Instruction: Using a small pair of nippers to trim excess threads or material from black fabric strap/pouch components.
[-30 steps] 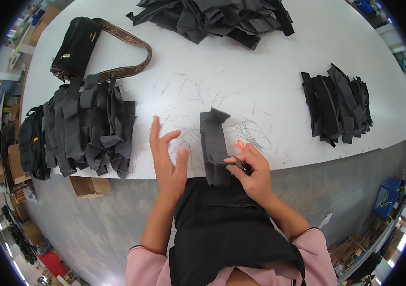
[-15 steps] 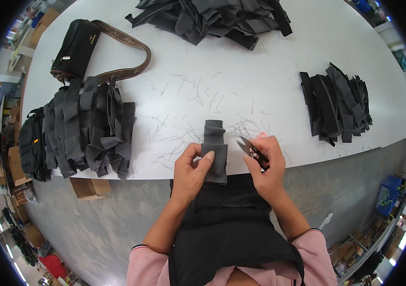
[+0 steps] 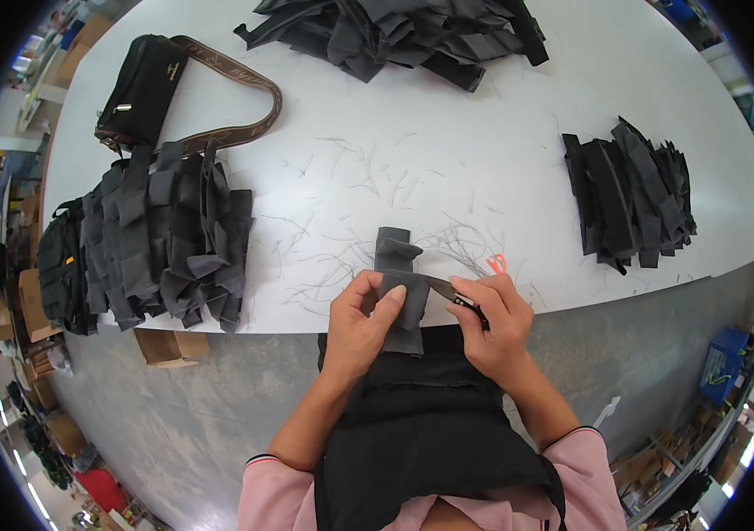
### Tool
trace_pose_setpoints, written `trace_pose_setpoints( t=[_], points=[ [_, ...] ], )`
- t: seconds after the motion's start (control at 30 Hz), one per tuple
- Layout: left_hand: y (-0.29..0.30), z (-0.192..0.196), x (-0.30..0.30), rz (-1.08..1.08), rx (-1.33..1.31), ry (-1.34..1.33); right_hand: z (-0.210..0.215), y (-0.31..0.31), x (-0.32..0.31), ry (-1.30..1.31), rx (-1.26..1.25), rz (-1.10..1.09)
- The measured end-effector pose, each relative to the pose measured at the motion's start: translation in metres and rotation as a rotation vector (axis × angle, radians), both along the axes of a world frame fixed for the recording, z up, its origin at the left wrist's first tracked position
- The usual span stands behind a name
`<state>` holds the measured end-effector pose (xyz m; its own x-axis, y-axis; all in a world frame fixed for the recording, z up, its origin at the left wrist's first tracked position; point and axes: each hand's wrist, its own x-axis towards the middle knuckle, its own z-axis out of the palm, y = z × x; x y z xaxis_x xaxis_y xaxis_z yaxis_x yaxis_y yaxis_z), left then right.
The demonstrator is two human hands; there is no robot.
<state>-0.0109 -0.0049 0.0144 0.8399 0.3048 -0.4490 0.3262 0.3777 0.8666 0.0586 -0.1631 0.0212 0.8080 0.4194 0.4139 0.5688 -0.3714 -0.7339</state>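
Dark metal thread snips with black handles point(image 3: 472, 309) have moved toward eight o'clock since half a second ago, and their tips now meet, or nearly meet, the right edge of a folded grey fabric strip point(image 3: 408, 334). That strip lies at six o'clock on the smooth white table point(image 3: 483, 133), its lower end past the front edge, long axis roughly twelve to six. From the left hand point(image 3: 361, 323) it lies toward two o'clock; that hand is nearer, pinching it, thumb on top. Curled around the snips, the right hand point(image 3: 501, 326) sits at four o'clock from the fold, clear of the fabric.
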Motion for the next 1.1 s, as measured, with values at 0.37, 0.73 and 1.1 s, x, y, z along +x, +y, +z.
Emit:
trace_pose_setpoints(
  t=[0.37, 0.73, 1.1],
  points=[
    [0.0, -0.006, -0.003, -0.034, 0.162, -0.032, 0.013, 0.013, 0.016, 0.036, -0.157, 0.184],
    [0.005, -0.004, -0.002, -0.104, 0.396, -0.082, 0.004, 0.015, 0.014, 0.178, -0.07, 0.181],
    [0.012, -0.009, -0.002, -0.149, 0.03, -0.014, -0.014, 0.019, -0.001, 0.345, 0.108, 0.166]
  ],
)
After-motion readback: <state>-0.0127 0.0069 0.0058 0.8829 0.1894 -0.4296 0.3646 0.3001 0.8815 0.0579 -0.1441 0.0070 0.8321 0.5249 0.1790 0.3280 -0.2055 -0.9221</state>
